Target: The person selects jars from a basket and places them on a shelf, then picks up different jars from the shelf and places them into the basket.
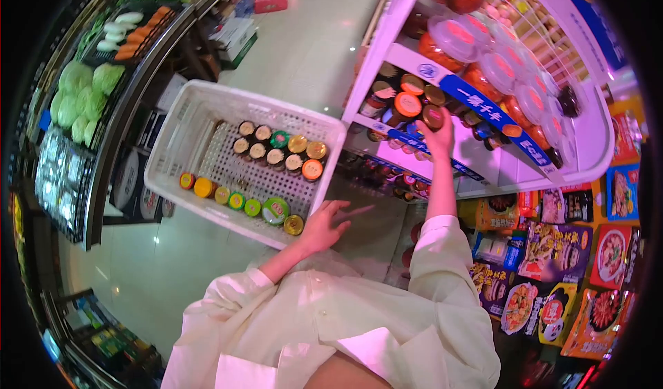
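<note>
1. While the person's left hand (pixel 323 226) is hovering with fingers spread apart by the near rim of the white basket (pixel 183 123), it is gripping nothing that I can see; whether it is touching the rim I cannot tell. If it is not steadying the basket, a knock could be tipping it.

2. Lying inside the basket, the jars (pixel 276 150) are sitting in two loose rows, one along the near wall and one further in. They are standing close together, some touching, so glass could be clinking or cracking if the basket is jolted.

3. Reaching up to the shelf (pixel 387 123), the right hand (pixel 436 137) is closing its fingers around a dark-lidded jar (pixel 433 116) at the shelf's front edge. That hold looks, to my judgement, like a fingertip grip from below, so the jar could be slipping.

4. Crowding just beside that jar, neighbouring jars (pixel 407 102) are standing near the edge; a nudge from the wrist could be pushing one off.

5. Further up, lidded tubs (pixel 497 68) are sitting well apart from the hand and are looking safe.
</note>
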Tool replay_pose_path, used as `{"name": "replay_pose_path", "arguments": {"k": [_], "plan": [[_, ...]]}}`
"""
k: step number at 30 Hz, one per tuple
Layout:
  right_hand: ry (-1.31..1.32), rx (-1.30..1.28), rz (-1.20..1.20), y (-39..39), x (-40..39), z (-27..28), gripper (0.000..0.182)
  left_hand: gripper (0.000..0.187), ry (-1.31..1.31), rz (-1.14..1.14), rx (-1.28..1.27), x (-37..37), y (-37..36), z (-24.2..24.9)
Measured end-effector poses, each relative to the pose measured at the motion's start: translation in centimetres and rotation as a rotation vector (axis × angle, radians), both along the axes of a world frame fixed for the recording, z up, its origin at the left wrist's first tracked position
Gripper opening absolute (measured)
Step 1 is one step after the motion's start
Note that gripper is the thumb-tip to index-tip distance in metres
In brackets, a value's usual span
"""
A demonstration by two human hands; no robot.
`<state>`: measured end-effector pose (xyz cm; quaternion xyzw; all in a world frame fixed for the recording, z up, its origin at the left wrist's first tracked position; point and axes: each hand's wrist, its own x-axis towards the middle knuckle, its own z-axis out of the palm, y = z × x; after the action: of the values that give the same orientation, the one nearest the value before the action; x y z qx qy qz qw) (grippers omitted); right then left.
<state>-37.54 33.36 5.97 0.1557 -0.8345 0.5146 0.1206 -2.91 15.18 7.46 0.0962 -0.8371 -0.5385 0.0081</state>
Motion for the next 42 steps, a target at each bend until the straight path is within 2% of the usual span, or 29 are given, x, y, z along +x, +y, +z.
{"name": "replay_pose_path", "arguments": {"k": [2,4,7,9,10,13,14,17,20,29,35,39,42], "plan": [[0.121,0.033,-0.057,0.6,-0.3,-1.1,0.084,0.047,-0.024,0.026,0.017,0.6,-0.6,-0.2],[0.128,0.077,-0.221,-0.7,3.8,1.5,0.078,0.046,-0.053,0.04,0.055,0.7,-1.6,-0.2],[-0.045,-0.2,-0.094,-2.8,11.3,0.3,0.062,0.046,-0.12,0.049,0.076,1.0,-3.5,-0.8],[-0.159,-0.181,0.085,-6.2,19.1,-0.5,0.039,0.046,-0.151,0.057,0.094,0.9,-4.9,-1.0],[-0.243,-0.216,0.223,-8.2,22.6,-0.2,0.035,0.045,-0.167,0.062,0.081,0.9,-5.6,-1.2],[-0.263,-0.083,0.403,-12.1,29.5,-2.3,0.028,0.043,-0.17,0.114,0.016,1.1,-7.9,-3.9],[-0.304,-0.125,0.438,-13.5,30.9,-1.4,0.027,0.042,-0.193,0.116,-0.008,1.4,-8.8,-4.8],[-0.207,0.015,0.511,-15.1,31.9,-2.9,0.03,0.044,-0.268,0.1,-0.051,2.0,-11.5,-5.6],[-0.153,0.107,0.514,-16.0,32.0,-3.5,0.03,0.044,-0.302,0.078,-0.029,2.5,-13.2,-9.3],[0.086,0.279,0.429,-17.3,33.2,-5.7,0.026,0.046,-0.457,0.068,-0.077,3.4,-17.6,-9.9],[0.105,0.317,0.406,-17.7,33.3,-5.4,0.026,0.051,-0.453,0.209,-0.227,1.9,-23.6,-14.4],[0.09,0.395,0.426,-17.6,33.3,-5.1,0.026,0.064,-0.481,0.373,-0.309,-0.1,-27.2,-13.5],[0.121,0.394,0.431,-17.9,33.2,-4.9,0.024,0.069,-0.48,0.411,-0.393,-1.7,-29.7,-14.9]]}}
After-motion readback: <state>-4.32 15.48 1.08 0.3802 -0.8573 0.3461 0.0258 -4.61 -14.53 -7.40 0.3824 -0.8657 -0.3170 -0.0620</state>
